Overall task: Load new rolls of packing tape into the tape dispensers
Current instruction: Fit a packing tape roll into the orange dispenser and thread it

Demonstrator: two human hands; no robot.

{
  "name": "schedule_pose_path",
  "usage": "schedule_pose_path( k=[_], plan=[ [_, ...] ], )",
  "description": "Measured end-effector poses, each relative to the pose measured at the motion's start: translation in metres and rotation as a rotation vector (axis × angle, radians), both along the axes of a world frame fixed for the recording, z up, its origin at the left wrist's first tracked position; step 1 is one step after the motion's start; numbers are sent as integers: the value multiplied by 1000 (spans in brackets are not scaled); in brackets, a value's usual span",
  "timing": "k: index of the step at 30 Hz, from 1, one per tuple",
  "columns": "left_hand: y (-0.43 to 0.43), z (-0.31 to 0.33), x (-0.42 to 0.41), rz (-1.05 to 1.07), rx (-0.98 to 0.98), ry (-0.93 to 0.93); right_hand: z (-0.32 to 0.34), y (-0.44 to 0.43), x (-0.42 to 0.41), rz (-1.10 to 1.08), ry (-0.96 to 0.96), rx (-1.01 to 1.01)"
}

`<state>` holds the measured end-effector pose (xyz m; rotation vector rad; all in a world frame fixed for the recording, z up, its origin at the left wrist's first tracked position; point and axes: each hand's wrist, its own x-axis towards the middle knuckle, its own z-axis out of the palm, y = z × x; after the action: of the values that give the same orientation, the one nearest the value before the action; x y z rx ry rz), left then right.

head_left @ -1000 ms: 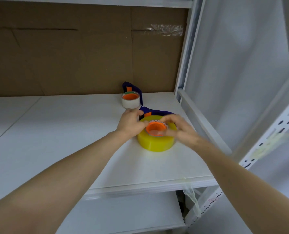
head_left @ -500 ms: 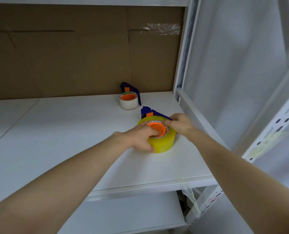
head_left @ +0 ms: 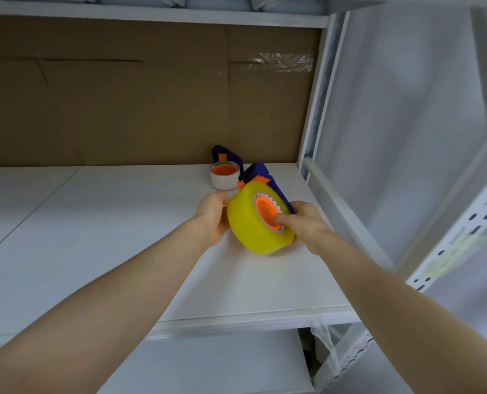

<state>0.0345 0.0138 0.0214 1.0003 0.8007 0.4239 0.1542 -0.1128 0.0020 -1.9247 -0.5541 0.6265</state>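
**A:** From the head view, which step is this?

**B:** Seating the roll, I'd judge. The yellow roll (head_left: 251, 228) sits on the orange hub (head_left: 266, 211) of the blue dispenser (head_left: 260, 172). It is held tilted low over the shelf (head_left: 94, 223), with the hub face turned toward the camera. I can't tell whether its lower edge touches the shelf.

**A:** And the hands?

**B:** Both bare forearms reach forward and meet at the roll. The left hand (head_left: 211, 217) grips the roll's left side, fingers curled round the rim. The right hand (head_left: 307, 224) clamps the dispenser, with the thumb pressed into the hub. Its other fingers curl behind the blue body and are mostly hidden.

**A:** What does the next move call for?

**B:** Probably pushing the roll fully home, then finding the tape's free end and leading it to the cutter. The left hand would turn the roll while the right steadies the frame. The free end isn't visible.

**A:** Anything else?

**B:** A second dispenser (head_left: 218, 153) lies farther back by the cardboard. It carries a thin white roll (head_left: 224, 181) that may need replacing too.
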Motion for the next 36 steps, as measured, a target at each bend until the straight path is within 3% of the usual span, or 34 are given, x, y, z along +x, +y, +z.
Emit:
schedule_pose_path(
  k=[3, 8, 13, 19, 23, 26, 36],
  plan=[
    [9, -10, -5, -160, -212, -132, 3, 1, -9, 3, 217, 142],
    [0, -17, 0, -469, -101, -115, 2, 3, -19, 82, 408, 254],
    [0, -22, 9, -333, 92, -62, 3, 5, -27, 99, 391, 299],
    [-5, -24, 9, -243, 223, 28, 13, 1, -17, -57, 191, 87],
    [-3, -30, 8, -189, 253, 78, 27, -3, -14, -7, 407, 139],
    [-2, -34, 10, -178, 253, 122, 28, -1, -18, 0, 385, 55],
    [5, -30, 16, -255, 258, 169, 22, -10, -12, 113, 597, 264]
  ],
)
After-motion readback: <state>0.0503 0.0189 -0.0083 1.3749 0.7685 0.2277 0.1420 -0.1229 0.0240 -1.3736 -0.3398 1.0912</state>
